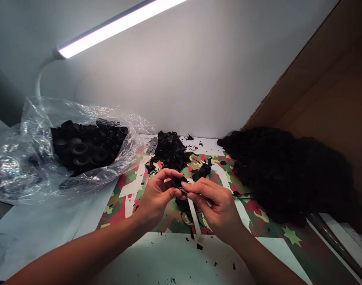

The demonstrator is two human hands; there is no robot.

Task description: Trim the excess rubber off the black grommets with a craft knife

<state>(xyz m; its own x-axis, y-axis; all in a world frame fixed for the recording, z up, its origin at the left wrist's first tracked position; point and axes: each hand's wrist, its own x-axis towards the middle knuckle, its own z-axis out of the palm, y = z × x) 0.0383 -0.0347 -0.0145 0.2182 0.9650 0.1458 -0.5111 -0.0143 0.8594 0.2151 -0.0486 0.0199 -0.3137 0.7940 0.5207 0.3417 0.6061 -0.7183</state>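
One small black part [177, 181] sits pinched by the left hand [157, 194] and right hand [218, 202], both nearly closed — probably to steady it — right of the plastic bag [14, 166].

Matt rubber-like piece [177, 181], glossy crinkled plastic bag [28, 166], dull cardboard panel [329, 103], smooth wall [198, 79].

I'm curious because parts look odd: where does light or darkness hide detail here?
Head view: the lamp glares pure white; the plastic bag glints; the black heap at right sinks into shadow; the black piece between left hand and right hand shows little detail.
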